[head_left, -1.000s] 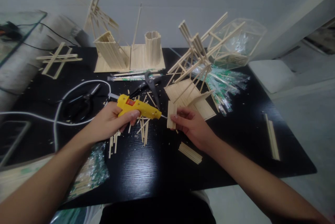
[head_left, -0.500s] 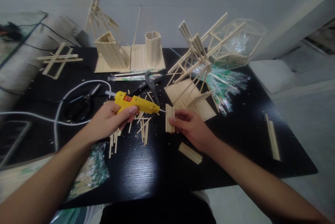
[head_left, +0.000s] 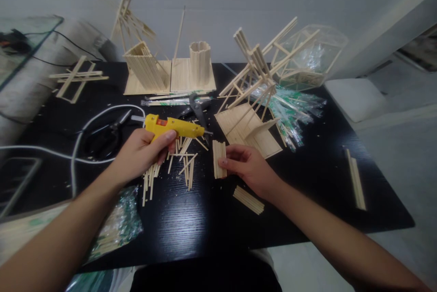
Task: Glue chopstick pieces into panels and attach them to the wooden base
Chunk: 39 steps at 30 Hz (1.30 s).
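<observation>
My left hand (head_left: pixel 145 151) is wrapped round a yellow hot glue gun (head_left: pixel 175 126), a clear glue stick jutting from its rear. The gun's metal nozzle points right, just above and apart from a small panel of wooden sticks (head_left: pixel 219 159). Between thumb and fingers, my right hand (head_left: pixel 247 167) grips that panel by its right side, upright over the table. Below the right hand, a second small stick panel (head_left: pixel 249 199) lies flat. Short loose wooden sticks (head_left: pixel 187 164) are scattered under and beside the glue gun.
Black-handled pliers (head_left: pixel 196 108) and scissors (head_left: pixel 111 133) lie behind the glue gun, near a white cable (head_left: pixel 78 146). Stick models on bases (head_left: pixel 201 67) line the back; a windmill-like frame (head_left: pixel 252 73) stands right. Bagged sticks (head_left: pixel 118 224) lie front left, a few sticks (head_left: pixel 355 180) far right.
The glue gun has lifted up and left, so its nozzle has come away from the stick panel. My right hand has shifted the panel slightly left and down.
</observation>
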{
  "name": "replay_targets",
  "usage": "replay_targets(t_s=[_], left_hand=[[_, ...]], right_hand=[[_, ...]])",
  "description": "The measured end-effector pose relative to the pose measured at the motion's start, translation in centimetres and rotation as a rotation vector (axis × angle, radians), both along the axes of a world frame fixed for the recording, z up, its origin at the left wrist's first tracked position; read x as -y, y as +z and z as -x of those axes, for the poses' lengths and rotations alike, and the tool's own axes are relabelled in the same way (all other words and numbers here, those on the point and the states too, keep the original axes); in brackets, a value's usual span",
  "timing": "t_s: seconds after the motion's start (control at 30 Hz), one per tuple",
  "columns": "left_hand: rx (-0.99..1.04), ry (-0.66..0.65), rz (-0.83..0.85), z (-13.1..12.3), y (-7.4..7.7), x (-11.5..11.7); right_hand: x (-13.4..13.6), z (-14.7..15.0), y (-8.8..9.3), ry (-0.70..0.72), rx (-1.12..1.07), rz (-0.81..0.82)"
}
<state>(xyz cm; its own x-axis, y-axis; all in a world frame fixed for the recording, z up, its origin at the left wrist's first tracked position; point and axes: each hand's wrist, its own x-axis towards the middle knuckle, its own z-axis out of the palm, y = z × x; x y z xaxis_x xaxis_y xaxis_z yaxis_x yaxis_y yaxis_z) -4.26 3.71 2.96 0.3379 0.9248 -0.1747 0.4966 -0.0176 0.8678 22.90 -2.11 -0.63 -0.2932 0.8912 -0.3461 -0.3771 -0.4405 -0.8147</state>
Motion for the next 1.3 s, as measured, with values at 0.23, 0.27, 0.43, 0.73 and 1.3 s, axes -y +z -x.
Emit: replay_targets(t_s=[0.23, 0.27, 0.43, 0.73, 1.3], left_hand=[[-0.201, 0.333, -0.210, 0.0, 0.5, -0.7], [-0.290, 0.360, -0.240, 0.1, 0.4, -0.9], [-0.579, 0.189, -0.420, 1.2, -0.4, -1.9], [-0.586, 0.086, -0.458, 1.5, -1.3, -2.2], [-0.676, -0.141, -0.341, 1.2, 3.8, 0.4]], right_hand=[[0.2, -0.2, 0.0, 0.026, 0.066, -0.068], [0.2, -0.2, 0.0, 0.023, 0.080, -0.070], [0.2, -0.3, 0.0, 0.016, 0.095, -0.065], [0.2, -0.3, 0.3, 0.012, 0.117, -0.064], [0.2, -0.3, 0.0, -0.001, 0.125, -0.101]])
